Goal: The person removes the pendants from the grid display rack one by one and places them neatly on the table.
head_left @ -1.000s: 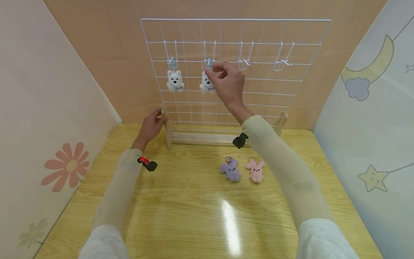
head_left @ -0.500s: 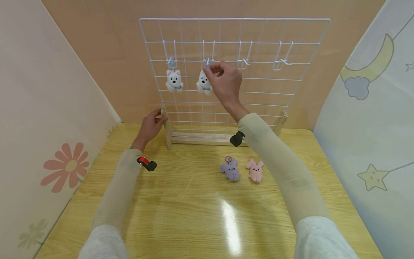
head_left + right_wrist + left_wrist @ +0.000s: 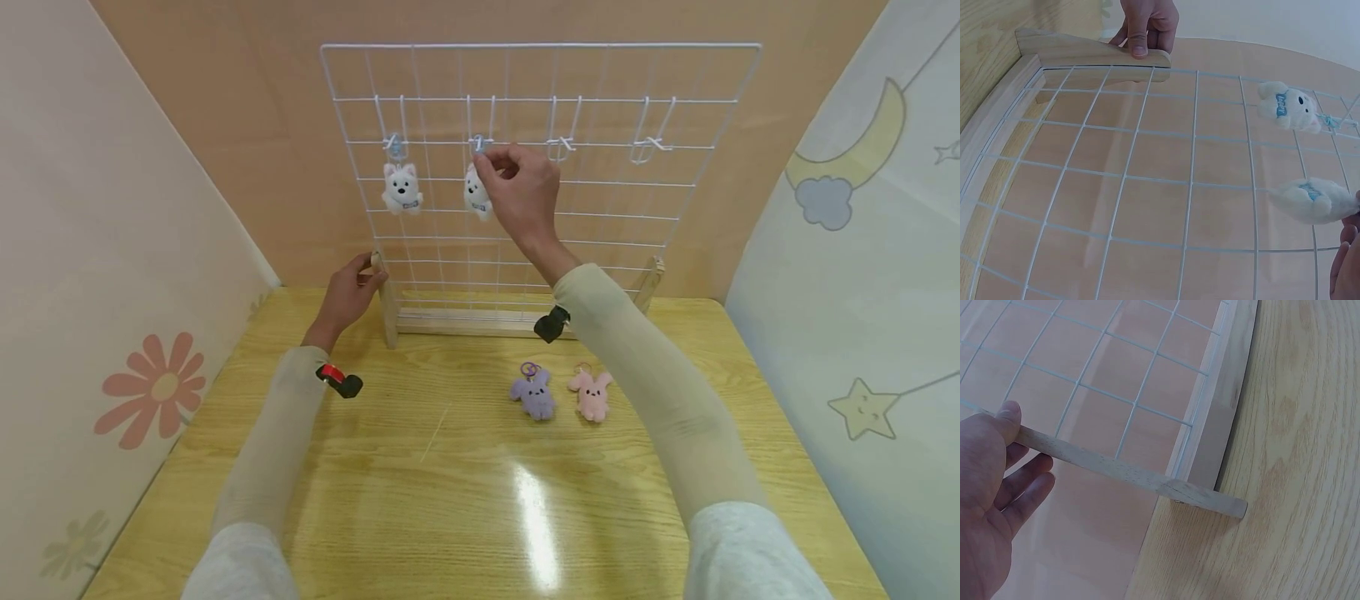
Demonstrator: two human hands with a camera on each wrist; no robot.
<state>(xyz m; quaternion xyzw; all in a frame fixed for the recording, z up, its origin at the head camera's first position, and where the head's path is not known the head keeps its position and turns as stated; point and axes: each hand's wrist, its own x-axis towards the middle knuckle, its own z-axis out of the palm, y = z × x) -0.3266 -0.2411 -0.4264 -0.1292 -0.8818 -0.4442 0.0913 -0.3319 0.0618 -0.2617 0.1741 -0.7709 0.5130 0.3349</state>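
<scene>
At the second hook of the white wire grid [image 3: 420, 212], my right hand [image 3: 527, 196] pinches the top of a white plush dog keychain [image 3: 474, 193]. The blue loop [image 3: 478, 145] above my fingertips overlaps the hook. In the right wrist view this plush dog [image 3: 1310, 201] shows side-on, with a blue collar. A matching plush dog keychain [image 3: 402, 188] hangs from the first hook at left. My left hand [image 3: 347, 296] grips the left wooden post [image 3: 387, 312] of the grid's stand near its top; in the left wrist view the thumb lies over the post [image 3: 1104, 465], fingers beneath.
A purple plush bunny keychain [image 3: 534, 396] and a pink one [image 3: 593, 398] lie on the wooden table [image 3: 360, 500] before the stand. Two more hooks, a third [image 3: 562, 143] and a fourth [image 3: 651, 143], bear nothing. Walls stand behind and on both sides.
The pinched plush dog swung a little left, then back right, and has turned partly sideways. My right hand has stayed at the second hook. The left hand keeps its grip on the post.
</scene>
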